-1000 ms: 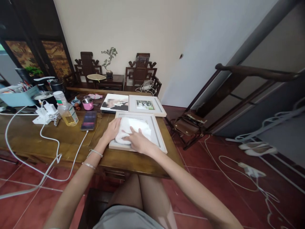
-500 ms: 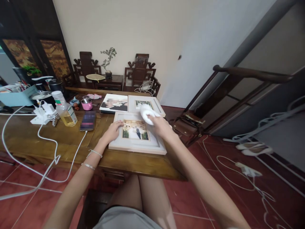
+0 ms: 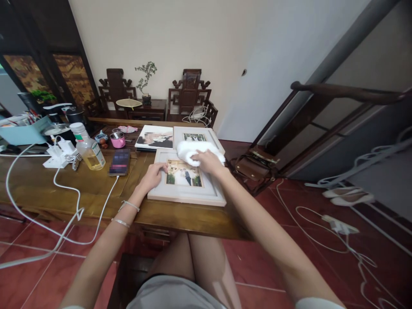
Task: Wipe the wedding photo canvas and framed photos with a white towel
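Observation:
A white picture frame (image 3: 189,198) with a wedding photo (image 3: 185,175) lies flat near the table's front edge. My left hand (image 3: 153,176) rests on the frame's left border, its fingers laid over the rim and reaching the photo's corner. My right hand (image 3: 207,162) grips a bunched white cloth (image 3: 189,150), pressed onto the upper right of the frame. The cloth hides that part of the frame and overlaps a second white picture frame (image 3: 180,134) behind it. Left of that second frame lies a white-edged photo panel (image 3: 154,136).
A phone (image 3: 119,162) on a charging cable, a bottle of yellow liquid (image 3: 88,150), a pink cup (image 3: 117,139) and a white power strip (image 3: 58,158) stand to the left. A blue box (image 3: 24,131) is farther left. A brown bag (image 3: 254,167) hangs by a wooden chair at right.
My right hand has shifted slightly left with the cloth, which now lies more spread out across the frame's top. My left hand stays on the left border.

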### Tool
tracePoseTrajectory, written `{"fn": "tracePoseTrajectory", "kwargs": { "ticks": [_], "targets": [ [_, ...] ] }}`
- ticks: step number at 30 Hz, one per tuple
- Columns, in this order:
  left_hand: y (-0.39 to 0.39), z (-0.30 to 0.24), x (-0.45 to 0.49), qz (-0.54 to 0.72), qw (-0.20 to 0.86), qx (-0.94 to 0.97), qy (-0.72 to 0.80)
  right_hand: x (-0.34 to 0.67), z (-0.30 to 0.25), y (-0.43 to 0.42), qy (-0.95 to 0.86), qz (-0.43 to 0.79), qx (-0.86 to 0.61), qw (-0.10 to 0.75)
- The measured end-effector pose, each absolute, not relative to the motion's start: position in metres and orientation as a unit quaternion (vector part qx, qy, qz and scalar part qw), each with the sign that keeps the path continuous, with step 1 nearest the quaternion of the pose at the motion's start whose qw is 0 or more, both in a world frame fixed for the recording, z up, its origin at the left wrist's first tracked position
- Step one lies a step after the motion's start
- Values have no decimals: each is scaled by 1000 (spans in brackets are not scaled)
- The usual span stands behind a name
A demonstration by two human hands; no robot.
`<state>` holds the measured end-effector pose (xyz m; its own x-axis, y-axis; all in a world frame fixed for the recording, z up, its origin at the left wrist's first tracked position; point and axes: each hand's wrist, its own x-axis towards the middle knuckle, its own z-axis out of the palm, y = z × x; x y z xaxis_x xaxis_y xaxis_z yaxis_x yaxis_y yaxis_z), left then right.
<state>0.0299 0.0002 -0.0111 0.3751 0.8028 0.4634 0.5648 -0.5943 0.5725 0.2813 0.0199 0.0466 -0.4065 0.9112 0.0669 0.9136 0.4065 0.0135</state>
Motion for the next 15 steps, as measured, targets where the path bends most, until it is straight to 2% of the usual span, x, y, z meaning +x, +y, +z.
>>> {"fn": "tracePoseTrajectory", "kwargs": {
  "ticks": [7, 11, 15],
  "targets": [
    [3, -15, 30, 362, 144, 812, 433, 303, 53, -51, -832, -16, -554, -26],
    [5, -20, 30, 349, 140, 810, 450, 304, 69, -116, -861, 53, -503, -55],
    [5, -21, 30, 341, 137, 810, 457, 319, 95, -140, -871, 133, -473, -5]
  ]
}}
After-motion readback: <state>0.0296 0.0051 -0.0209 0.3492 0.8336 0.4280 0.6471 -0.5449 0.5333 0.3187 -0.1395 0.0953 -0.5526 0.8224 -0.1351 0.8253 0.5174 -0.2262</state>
